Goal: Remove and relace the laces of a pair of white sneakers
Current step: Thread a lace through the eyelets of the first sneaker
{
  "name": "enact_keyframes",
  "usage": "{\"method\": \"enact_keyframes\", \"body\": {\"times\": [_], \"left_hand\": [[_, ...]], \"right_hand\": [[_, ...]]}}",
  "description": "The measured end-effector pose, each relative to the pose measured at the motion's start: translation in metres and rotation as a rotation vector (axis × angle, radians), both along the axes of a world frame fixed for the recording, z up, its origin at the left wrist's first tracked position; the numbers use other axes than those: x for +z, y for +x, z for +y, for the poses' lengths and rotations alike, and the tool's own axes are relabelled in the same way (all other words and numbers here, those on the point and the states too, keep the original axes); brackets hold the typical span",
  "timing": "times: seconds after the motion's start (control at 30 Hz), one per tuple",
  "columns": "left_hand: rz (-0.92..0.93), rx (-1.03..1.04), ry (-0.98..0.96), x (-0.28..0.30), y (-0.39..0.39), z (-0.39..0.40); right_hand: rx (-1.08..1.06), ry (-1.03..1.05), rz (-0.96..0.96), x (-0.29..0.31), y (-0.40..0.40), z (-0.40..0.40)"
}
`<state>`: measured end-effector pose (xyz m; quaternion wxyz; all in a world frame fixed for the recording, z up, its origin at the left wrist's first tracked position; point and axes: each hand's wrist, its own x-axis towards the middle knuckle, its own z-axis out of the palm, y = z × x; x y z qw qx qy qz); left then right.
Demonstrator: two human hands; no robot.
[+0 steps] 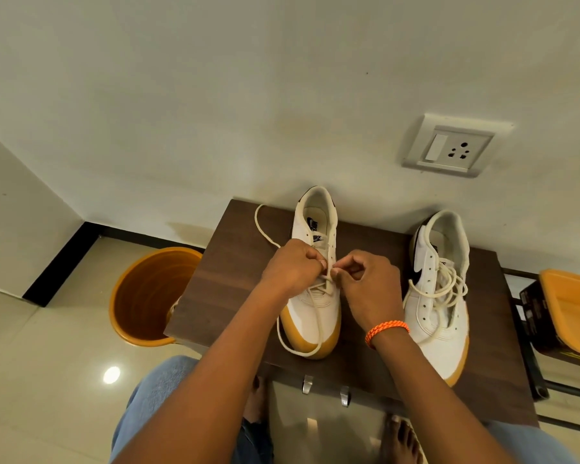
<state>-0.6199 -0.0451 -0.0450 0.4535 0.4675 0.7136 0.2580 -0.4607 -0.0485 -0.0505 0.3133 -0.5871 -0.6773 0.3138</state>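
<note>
From the head camera, two white sneakers with gum-coloured soles stood on a dark wooden table (235,272) set against the wall; the left sneaker (315,306) lay with its long axis running away from the person, toe nearest the viewer and heel opening towards the wall; the right sneaker (441,296) sat well apart to its right, likewise toe-near and heel-far, its toe angled slightly rightward, its black swoosh on the side facing the other shoe.

The left hand (290,266) and the right hand (369,283) met over the middle eyelets of the left sneaker; both had fingers curled tight, each pinching a stretch of the cream lace (318,326); the fingertips covered the eyelets there, so which hole the lace entered could not be told; one free end curved off behind the left hand towards the wall, another looped down around the toe.

The right sneaker's lace (447,286) lay in a loose heap across its tongue; its lower eyelets stood bare.

An orange wristband (385,331) circled the right wrist; an orange bucket (151,296) stood on the floor, partly hidden by the table edge; an orange-rimmed container (570,306) was cut off at the right border; a switch socket (451,147) sat on the wall.
</note>
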Motion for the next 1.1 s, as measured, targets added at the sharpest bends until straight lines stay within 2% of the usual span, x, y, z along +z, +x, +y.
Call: {"method": "enact_keyframes", "body": {"times": [0.17, 0.27, 0.43, 0.53, 0.63, 0.83, 0.9, 1.03, 1.1], "left_hand": [[0.103, -0.149, -0.014, 0.007, -0.003, 0.001], [0.122, -0.118, -0.007, 0.004, -0.005, 0.001], [0.084, -0.121, 0.0, 0.002, -0.005, 0.002], [0.095, -0.131, 0.014, 0.003, -0.005, 0.001], [0.102, -0.128, 0.034, 0.003, -0.007, 0.001], [0.135, -0.13, 0.017, 0.0, -0.006, 0.003], [0.144, -0.128, 0.019, 0.0, -0.007, 0.004], [0.151, -0.152, 0.007, 0.002, -0.007, 0.004], [0.152, -0.153, 0.004, 0.004, -0.007, 0.003]], "right_hand": [[-0.021, 0.012, -0.089, -0.003, -0.006, -0.002], [0.003, 0.037, -0.125, -0.003, -0.003, -0.001], [-0.102, 0.113, 0.103, 0.004, 0.0, 0.0], [-0.117, 0.014, 0.253, 0.003, -0.004, 0.001], [-0.041, -0.043, 0.162, -0.004, -0.001, 0.002], [-0.038, 0.019, 0.112, -0.006, 0.002, 0.004], [-0.08, 0.052, 0.162, -0.002, 0.002, 0.007], [-0.263, 0.178, 0.398, 0.015, 0.01, 0.013], [-0.247, 0.139, 0.421, 0.016, 0.011, 0.012]]}}
